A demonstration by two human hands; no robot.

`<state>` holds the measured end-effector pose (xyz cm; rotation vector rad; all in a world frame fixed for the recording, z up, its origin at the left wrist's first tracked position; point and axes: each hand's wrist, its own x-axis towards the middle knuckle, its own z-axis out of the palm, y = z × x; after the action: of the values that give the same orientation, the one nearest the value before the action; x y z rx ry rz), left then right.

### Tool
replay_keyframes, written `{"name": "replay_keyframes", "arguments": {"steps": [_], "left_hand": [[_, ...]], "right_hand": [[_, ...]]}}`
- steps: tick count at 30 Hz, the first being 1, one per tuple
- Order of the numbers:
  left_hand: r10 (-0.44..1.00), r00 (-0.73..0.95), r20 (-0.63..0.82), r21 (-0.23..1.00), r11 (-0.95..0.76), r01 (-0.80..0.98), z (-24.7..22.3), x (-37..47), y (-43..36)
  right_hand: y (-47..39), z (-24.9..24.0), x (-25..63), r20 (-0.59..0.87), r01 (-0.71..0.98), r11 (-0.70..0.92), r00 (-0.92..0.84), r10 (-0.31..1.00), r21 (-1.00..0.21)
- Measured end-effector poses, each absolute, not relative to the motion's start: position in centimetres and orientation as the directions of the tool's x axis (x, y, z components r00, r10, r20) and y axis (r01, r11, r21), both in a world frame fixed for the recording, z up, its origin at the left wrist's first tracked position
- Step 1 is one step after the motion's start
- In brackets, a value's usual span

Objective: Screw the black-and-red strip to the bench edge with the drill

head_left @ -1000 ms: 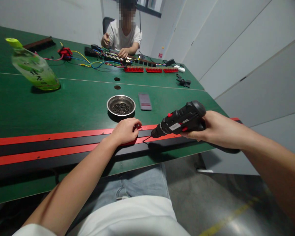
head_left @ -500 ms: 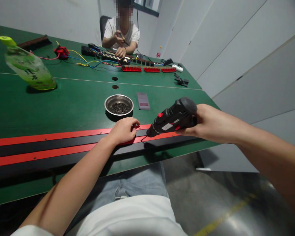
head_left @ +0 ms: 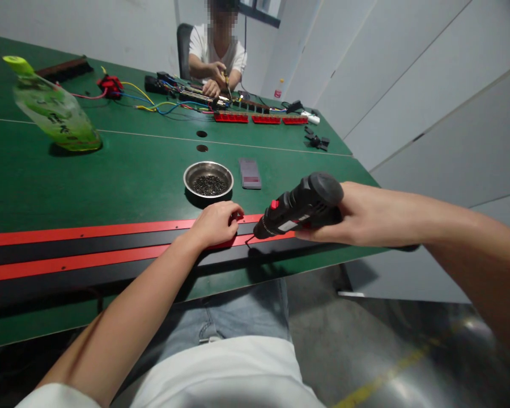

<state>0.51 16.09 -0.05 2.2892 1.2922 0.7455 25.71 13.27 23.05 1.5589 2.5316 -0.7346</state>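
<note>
My right hand (head_left: pixel 361 212) is closed round the handle of a black cordless drill (head_left: pixel 300 205) with red switches. The drill is tilted down to the left, and its thin bit (head_left: pixel 250 240) comes down at the nearer red strip (head_left: pixel 127 259). Just left of the bit, my left hand (head_left: pixel 219 224) rests on the long red and black panels, its fingers curled in. Whatever lies under or inside those fingers is hidden. The farther red strip (head_left: pixel 127 229) runs beside the black band (head_left: pixel 110 245). Beyond my left hand stands a steel bowl (head_left: pixel 208 165) of small dark screws.
A grey phone-like slab (head_left: pixel 250 174) lies right of the bowl. A green bottle (head_left: pixel 59 116) stands at the left. Across the green table (head_left: pixel 144 164), a person (head_left: pixel 216 56) works on a wired assembly (head_left: pixel 195 96). Black parts (head_left: pixel 318 140) lie near the right edge.
The view has shifted slightly. My right hand and the drill have tipped a little, with the bit staying by the red strip. The person opposite has lowered a tool to the assembly.
</note>
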Motion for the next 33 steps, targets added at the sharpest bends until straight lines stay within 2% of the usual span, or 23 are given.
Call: {"name": "replay_keyframes", "arguments": {"steps": [4, 9, 12, 15, 18, 21, 23, 29, 31, 33], "left_hand": [[0.869, 0.429, 0.246, 0.579, -0.487, 0.654, 0.1, 0.6, 16.0], [0.872, 0.425, 0.244, 0.568, -0.484, 0.666, 0.2, 0.6, 16.1], [0.876, 0.417, 0.243, 0.568, -0.477, 0.671, 0.2, 0.6, 16.1], [0.878, 0.413, 0.241, 0.579, -0.471, 0.665, 0.1, 0.7, 16.1], [0.878, 0.413, 0.243, 0.584, -0.472, 0.661, -0.1, 0.7, 16.2], [0.876, 0.412, 0.253, 0.582, -0.478, 0.659, -0.2, 0.6, 16.2], [0.877, 0.411, 0.250, 0.588, -0.475, 0.655, -0.2, 0.6, 16.2], [0.877, 0.410, 0.249, 0.590, -0.474, 0.654, -0.1, 0.6, 16.2], [0.878, 0.409, 0.248, 0.581, -0.473, 0.662, -0.1, 0.6, 16.2], [0.878, 0.411, 0.245, 0.579, -0.473, 0.664, -0.1, 0.6, 16.2]], "right_hand": [[13.1, 22.9, 25.4, -0.343, 0.854, 0.411, -0.508, 0.790, -0.319], [13.5, 22.9, 24.9, -0.282, 0.875, 0.436, -0.482, 0.830, -0.211], [13.9, 22.7, 24.6, -0.251, 0.874, 0.442, -0.482, 0.839, -0.203], [13.9, 22.1, 24.6, -0.145, 0.893, 0.413, -0.439, 0.887, -0.181], [13.3, 21.1, 24.6, 0.012, 0.927, 0.365, -0.366, 0.931, -0.082], [12.6, 20.5, 24.5, 0.094, 0.943, 0.334, -0.333, 0.938, 0.005], [12.2, 20.4, 24.4, 0.108, 0.946, 0.323, -0.324, 0.940, 0.030], [11.6, 20.4, 24.1, 0.117, 0.945, 0.325, -0.320, 0.940, -0.025], [11.4, 20.4, 24.0, 0.108, 0.947, 0.320, -0.322, 0.941, 0.031], [11.2, 20.5, 23.7, 0.100, 0.939, 0.311, -0.326, 0.940, 0.145]]}}
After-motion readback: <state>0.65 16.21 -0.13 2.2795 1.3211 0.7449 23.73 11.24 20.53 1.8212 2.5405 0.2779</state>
